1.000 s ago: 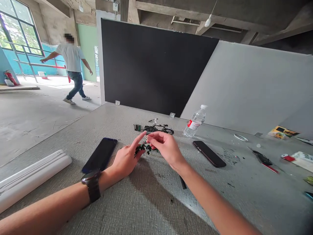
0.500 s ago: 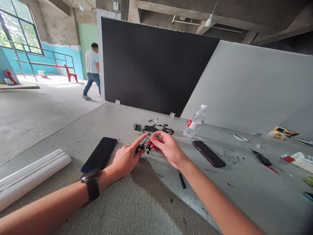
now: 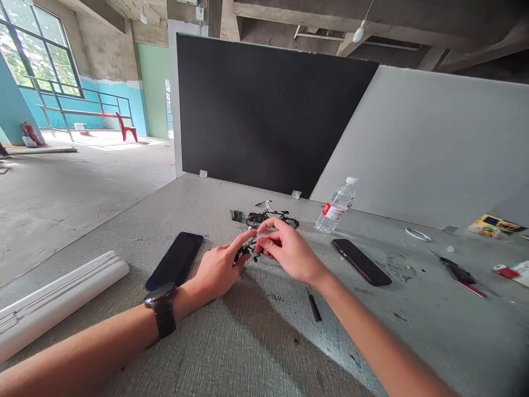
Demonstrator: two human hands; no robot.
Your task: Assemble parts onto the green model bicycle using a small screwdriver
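Note:
A small dark green and black model bicycle [image 3: 247,252] is in my left hand [image 3: 221,269], partly covered by the fingers. The index finger stretches along its top while the thumb holds it from below. Close against its right side, my right hand [image 3: 292,251] has thumb and fingertips pinched together; what lies between them is too small to make out. Just behind the hands, a larger black model bicycle [image 3: 273,219] stands on the grey textured table [image 3: 198,347]. Beside it are several small dark parts [image 3: 236,215] and a silver piece [image 3: 268,206].
Left are a phone [image 3: 176,260] and a long white plastic case [image 3: 61,298]. Right stand a water bottle [image 3: 336,205], another phone [image 3: 360,262] and pliers-like tools [image 3: 457,271]. A thin black screwdriver-like tool [image 3: 314,306] lies near my right wrist. A black and grey panel [image 3: 264,116] borders the back.
The view has shifted slightly, so table items appear further right. My right fingers have moved a little and closed in around the small bicycle's side. The walking person has left the spot by the panel.

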